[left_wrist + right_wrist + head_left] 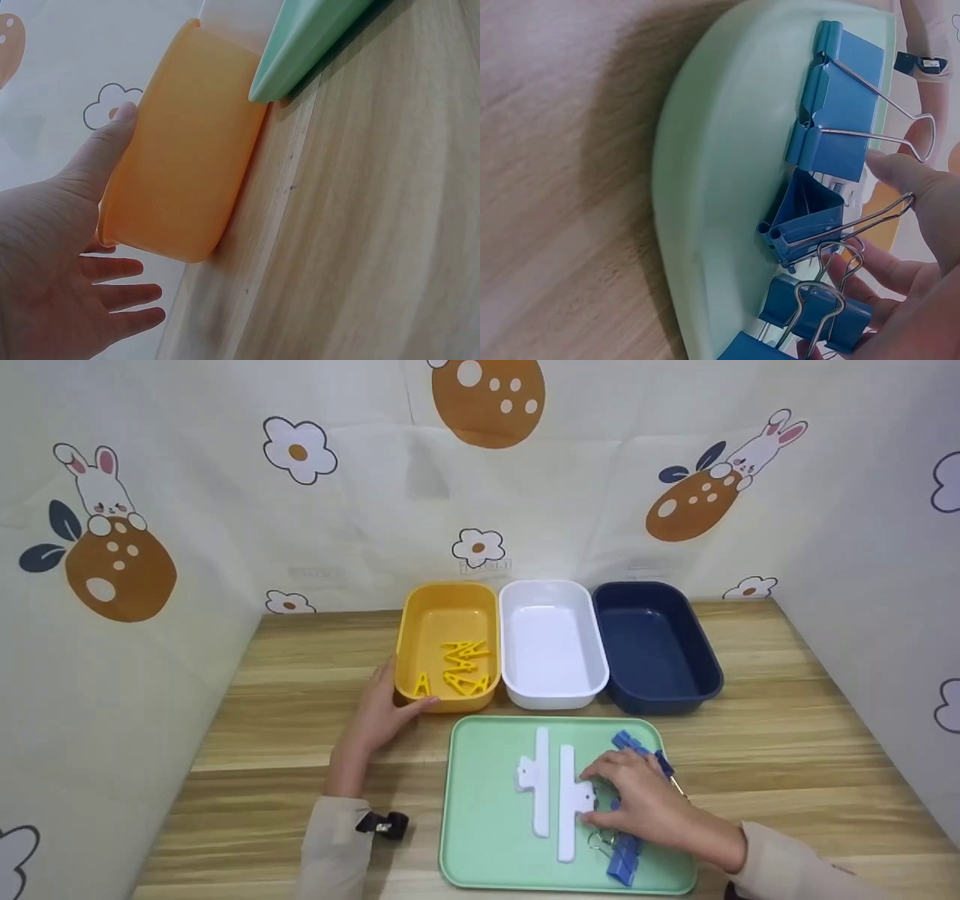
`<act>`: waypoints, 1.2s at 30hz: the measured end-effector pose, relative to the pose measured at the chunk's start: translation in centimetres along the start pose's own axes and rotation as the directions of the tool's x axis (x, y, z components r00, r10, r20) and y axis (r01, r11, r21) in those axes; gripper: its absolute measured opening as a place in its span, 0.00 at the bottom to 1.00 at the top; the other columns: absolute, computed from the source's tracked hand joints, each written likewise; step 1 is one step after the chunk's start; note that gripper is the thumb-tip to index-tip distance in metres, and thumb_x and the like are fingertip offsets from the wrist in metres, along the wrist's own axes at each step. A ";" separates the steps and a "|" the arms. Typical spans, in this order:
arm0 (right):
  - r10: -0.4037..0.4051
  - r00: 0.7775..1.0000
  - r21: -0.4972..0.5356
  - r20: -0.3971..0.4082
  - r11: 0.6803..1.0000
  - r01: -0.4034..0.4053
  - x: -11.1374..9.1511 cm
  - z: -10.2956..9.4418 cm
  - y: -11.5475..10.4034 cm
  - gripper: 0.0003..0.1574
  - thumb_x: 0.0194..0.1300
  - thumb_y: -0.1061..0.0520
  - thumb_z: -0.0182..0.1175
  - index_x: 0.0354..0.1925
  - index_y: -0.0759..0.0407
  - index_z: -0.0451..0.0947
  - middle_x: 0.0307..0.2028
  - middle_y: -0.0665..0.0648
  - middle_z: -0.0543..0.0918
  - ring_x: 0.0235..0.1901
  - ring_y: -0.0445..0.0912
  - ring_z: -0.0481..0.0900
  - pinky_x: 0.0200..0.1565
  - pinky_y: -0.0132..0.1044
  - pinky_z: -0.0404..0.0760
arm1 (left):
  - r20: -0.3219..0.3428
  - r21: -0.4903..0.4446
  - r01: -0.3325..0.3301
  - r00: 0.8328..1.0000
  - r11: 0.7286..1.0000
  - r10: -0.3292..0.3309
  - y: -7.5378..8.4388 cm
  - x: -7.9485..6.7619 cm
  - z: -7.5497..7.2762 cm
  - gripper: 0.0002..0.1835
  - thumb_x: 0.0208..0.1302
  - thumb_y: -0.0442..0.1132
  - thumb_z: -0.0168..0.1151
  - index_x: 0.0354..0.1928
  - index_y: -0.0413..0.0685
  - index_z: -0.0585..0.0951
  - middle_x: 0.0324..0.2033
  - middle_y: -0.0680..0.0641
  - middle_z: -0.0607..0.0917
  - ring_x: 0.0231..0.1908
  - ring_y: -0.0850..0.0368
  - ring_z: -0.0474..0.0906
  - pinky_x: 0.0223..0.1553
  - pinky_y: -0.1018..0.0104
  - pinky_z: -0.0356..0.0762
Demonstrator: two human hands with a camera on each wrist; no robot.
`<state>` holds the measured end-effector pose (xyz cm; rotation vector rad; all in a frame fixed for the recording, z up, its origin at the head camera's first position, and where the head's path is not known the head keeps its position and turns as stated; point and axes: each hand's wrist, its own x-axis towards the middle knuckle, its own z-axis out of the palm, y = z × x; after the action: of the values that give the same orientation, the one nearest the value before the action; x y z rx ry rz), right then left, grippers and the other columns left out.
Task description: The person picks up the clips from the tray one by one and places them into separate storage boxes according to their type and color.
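Observation:
My left hand (377,712) rests against the near left corner of the yellow bin (491,619), its thumb at the rim. In the left wrist view its fingers (131,292) are spread straight beside the bin. Several small yellow clips (459,664) lie inside that bin. Over the green tray (480,855), my right hand (645,799) has thumb and fingers curled about the tab of a white bag clip (567,832). Another white bag clip (541,802) lies to its left. Blue binder clips (624,859) with wire handles lie beneath and around the right hand, partly hidden by it.
A white bin (555,697) and a dark blue bin (660,701) stand right of the yellow one, in a row behind the tray. All sit on a wooden table (255,780). A patterned sheet (360,525) rises behind and at both sides.

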<state>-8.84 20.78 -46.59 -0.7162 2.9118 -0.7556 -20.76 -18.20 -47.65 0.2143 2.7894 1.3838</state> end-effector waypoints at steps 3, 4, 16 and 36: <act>0.019 1.000 -0.008 0.009 1.000 -0.019 0.0 0.1 -0.2 0.29 0.50 0.43 0.84 0.46 0.53 0.88 0.46 0.52 0.87 0.53 0.56 0.81 0.57 0.73 0.71 | 0.004 0.002 0.011 1.000 1.000 -0.011 0.0 0.0 0.0 0.56 0.67 0.54 0.74 0.86 0.50 0.49 0.82 0.40 0.56 0.81 0.42 0.53 0.81 0.43 0.50; 0.023 1.000 -0.010 0.010 1.000 -0.023 0.1 0.1 -0.3 0.29 0.50 0.43 0.84 0.46 0.53 0.88 0.46 0.53 0.87 0.53 0.56 0.81 0.56 0.74 0.71 | 0.004 0.002 0.014 1.000 1.000 -0.014 0.0 0.0 0.0 0.56 0.67 0.54 0.74 0.86 0.50 0.49 0.82 0.40 0.56 0.81 0.42 0.53 0.81 0.43 0.50; -0.016 1.000 0.007 -0.014 1.000 0.016 0.3 -0.1 -0.1 0.25 0.51 0.44 0.84 0.44 0.53 0.89 0.41 0.47 0.88 0.47 0.50 0.81 0.53 0.66 0.69 | -0.005 -0.011 -0.009 1.000 1.000 0.009 0.0 0.0 0.0 0.56 0.66 0.52 0.75 0.86 0.49 0.50 0.82 0.40 0.58 0.80 0.42 0.54 0.81 0.43 0.51; -0.075 0.992 0.076 -0.103 0.994 0.083 0.6 -2.1 -0.2 0.24 0.52 0.44 0.83 0.45 0.51 0.89 0.42 0.48 0.90 0.47 0.50 0.84 0.51 0.51 0.69 | 0.004 -0.033 -0.012 1.000 0.999 0.012 0.0 0.0 0.1 0.56 0.67 0.53 0.74 0.86 0.51 0.49 0.83 0.42 0.56 0.81 0.43 0.53 0.82 0.44 0.49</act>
<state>-9.62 21.25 -44.58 -0.8122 2.9363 -0.9368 -20.79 -18.14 -47.66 0.2332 2.7645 1.4289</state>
